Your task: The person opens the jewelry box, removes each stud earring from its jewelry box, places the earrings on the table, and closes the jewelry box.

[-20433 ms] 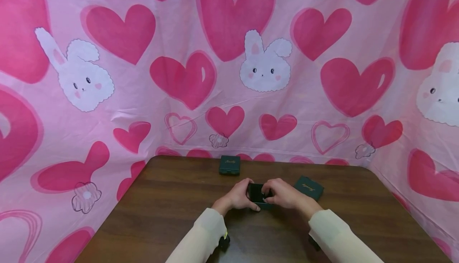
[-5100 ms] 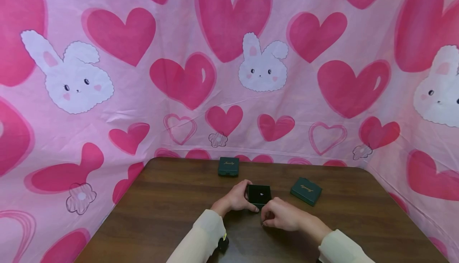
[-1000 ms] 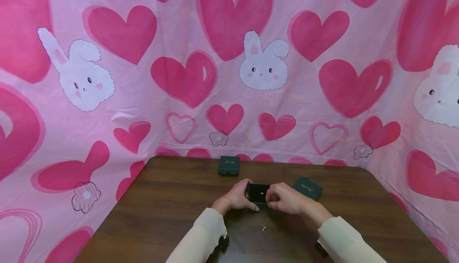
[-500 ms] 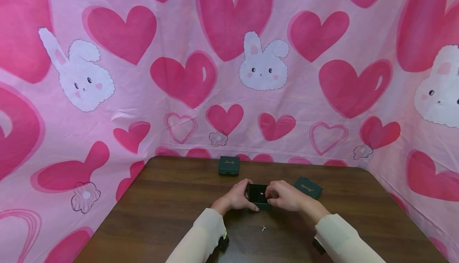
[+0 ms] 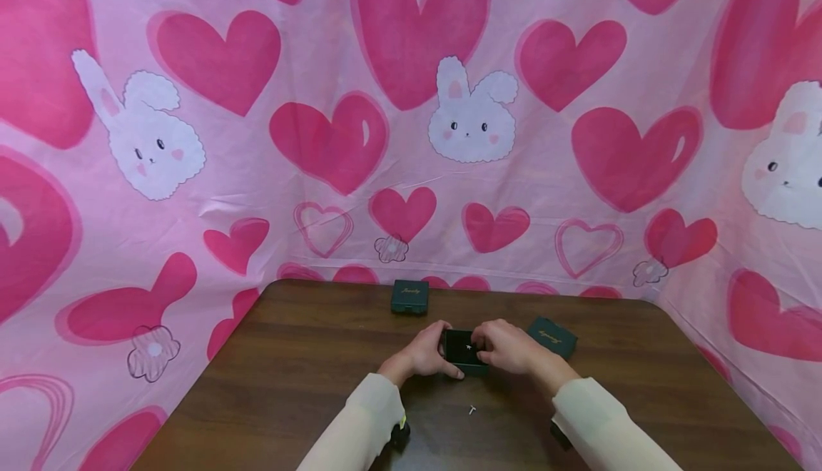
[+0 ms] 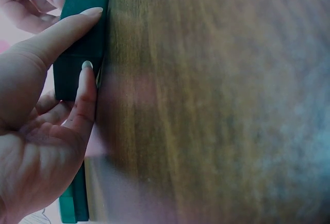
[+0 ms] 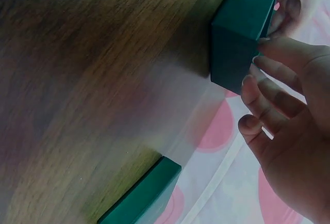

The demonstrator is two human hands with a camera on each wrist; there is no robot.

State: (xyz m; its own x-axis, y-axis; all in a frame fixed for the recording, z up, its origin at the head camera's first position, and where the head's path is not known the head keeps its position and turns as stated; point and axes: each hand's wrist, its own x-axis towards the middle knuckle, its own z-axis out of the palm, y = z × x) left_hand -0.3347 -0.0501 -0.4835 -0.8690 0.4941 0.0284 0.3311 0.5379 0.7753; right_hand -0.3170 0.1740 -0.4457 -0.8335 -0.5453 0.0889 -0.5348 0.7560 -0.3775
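A small dark green jewelry box (image 5: 474, 369) with a black inside stands uncovered at the middle of the table. My left hand (image 5: 427, 352) grips its left side, the thumb on the near wall in the left wrist view. A tiny silver star-shaped earring (image 5: 469, 347) shows on the black inside. My right hand (image 5: 510, 347) reaches over the box's right edge with bent fingers. In the right wrist view its thumb and fingertips (image 7: 264, 41) meet the rim; whether they pinch anything is hidden. Another small silver earring (image 5: 472, 409) lies on the wood in front of the box.
A closed green box (image 5: 410, 297) with gold lettering stands at the back of the table (image 5: 321, 342). Right of my right hand lies a flat green piece (image 5: 552, 337) with similar lettering, probably a lid. A pink heart-patterned cloth (image 5: 347, 242) hangs behind.
About five seconds ago my right hand was low at the table before the box; an earring now lies there. Over the last second that hand has shifted slightly left over the box.
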